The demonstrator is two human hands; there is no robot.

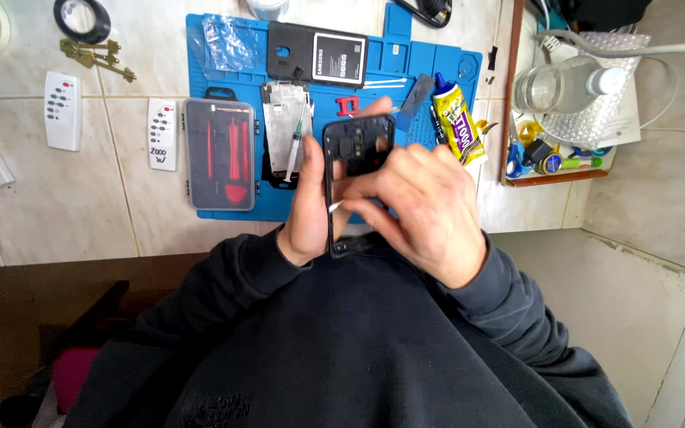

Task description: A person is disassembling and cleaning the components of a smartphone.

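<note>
A black phone frame (356, 170) is held at the frame's centre.
It is gripped by the left hand (308, 208); a thin white-tipped tool (334, 206) is pinched by the right hand (426, 210). A yellow glue tube (457, 123) lies at upper right on the blue mat (223, 87).

On the mat (208, 206) at upper centre, the tool case (220, 154) lies left of the syringe (295, 147); the battery (340, 59) sits above, the glue tube (455, 119) right.

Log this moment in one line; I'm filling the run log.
left hand: holds phone frame | right hand: thin tool on frame | blue mat behind
</note>
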